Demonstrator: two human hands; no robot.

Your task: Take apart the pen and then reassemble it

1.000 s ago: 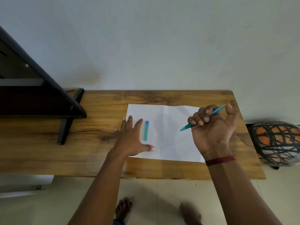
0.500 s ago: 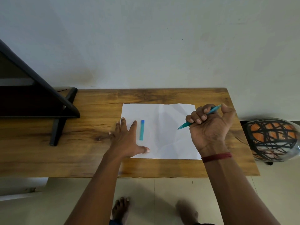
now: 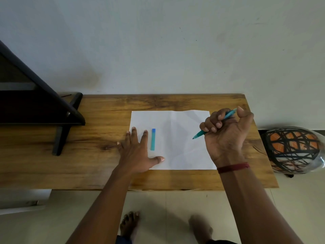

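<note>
On white paper sheet [image 3: 175, 138]: teal pen cap [image 3: 153, 139] lying loose, just beside left hand [image 3: 139, 152], fingers spread flat, probably pinning sheet. Right hand [image 3: 226, 136] fisted round uncapped teal pen [image 3: 202, 133], tip hovering over paper. Guessing barrel comes apart next.

The right hand [image 3: 226, 136] closes over the middle of the pen [image 3: 199, 135], so only the tip below the fingers and the far end by the thumb show. Left of the paper [image 3: 175, 120], the left hand [image 3: 136, 155] covers that sheet's near-left corner. Further left of the paper, a dark stand [image 3: 59, 138] on the worktop [image 3: 105, 110] is cut off by the frame edge.
</note>
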